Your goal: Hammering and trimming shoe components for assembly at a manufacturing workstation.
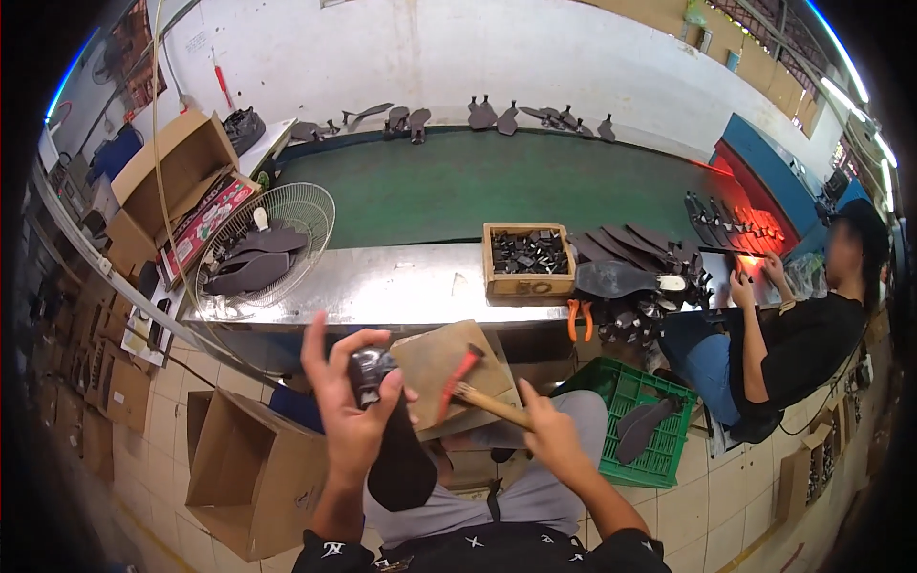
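Observation:
My left hand (355, 415), raised in front of me, has thumb and fingers wrapped round a dark shoe sole. A shiny dark heel piece (371, 371) shows between the fingers, and the flat dark sole (401, 468) hangs down over my lap. Closed round the wooden handle of a hammer (492, 406) is my right hand (556, 437). The red hammer head (463, 377) lies over a tan work board (430, 358) in front of my knees; whether it touches the board I cannot tell.
Ahead stand a wooden box of small dark parts (528, 263), orange-handled pliers (579, 320), a wire basket of soles (325, 224) and a green conveyor belt (497, 177). A green crate (659, 449) is at my right, an open carton (258, 477) at my left. A co-worker (793, 334) sits far right.

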A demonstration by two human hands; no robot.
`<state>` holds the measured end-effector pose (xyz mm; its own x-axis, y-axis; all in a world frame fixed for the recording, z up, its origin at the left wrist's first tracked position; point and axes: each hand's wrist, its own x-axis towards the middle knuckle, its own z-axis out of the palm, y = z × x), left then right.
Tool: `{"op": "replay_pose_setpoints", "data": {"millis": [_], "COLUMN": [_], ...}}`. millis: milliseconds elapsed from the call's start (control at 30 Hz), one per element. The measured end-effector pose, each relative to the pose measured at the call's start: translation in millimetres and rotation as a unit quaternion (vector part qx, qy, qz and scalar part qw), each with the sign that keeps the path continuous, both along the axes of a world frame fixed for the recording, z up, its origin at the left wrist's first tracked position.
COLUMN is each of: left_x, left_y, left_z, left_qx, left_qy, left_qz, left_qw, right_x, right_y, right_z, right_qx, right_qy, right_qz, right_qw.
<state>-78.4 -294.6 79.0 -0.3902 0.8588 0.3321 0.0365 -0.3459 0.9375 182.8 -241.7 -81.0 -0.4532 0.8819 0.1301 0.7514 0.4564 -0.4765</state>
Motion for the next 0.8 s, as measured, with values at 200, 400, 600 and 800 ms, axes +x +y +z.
{"op": "replay_pose_setpoints", "data": {"millis": [200,400,600,800], "left_x": [10,2,16,41], "left_y": [85,180,322,363], "left_z": [-101,-122,-114,-110], "left_qx": [-0.02,0.02,0.073,0.013], "left_qy": [0.277,0.39,0.548,0.844], "left_qz": [0.027,0.051,0.045,-0.005], "left_qw": [0.96,0.919,0.832,0.536], "right_x": [90,119,76,80], "right_y": [-51,-123,-102,-83], "right_z": [-35,-28,-25,-16], "right_qx": [-0.067,-0.15,-0.166,-0.179], "right_qy": [0.157,0.248,0.286,0.41], "right_qz": [-0.167,-0.261,-0.197,-0.243], "right_qw": [0.971,0.921,0.923,0.861]}}
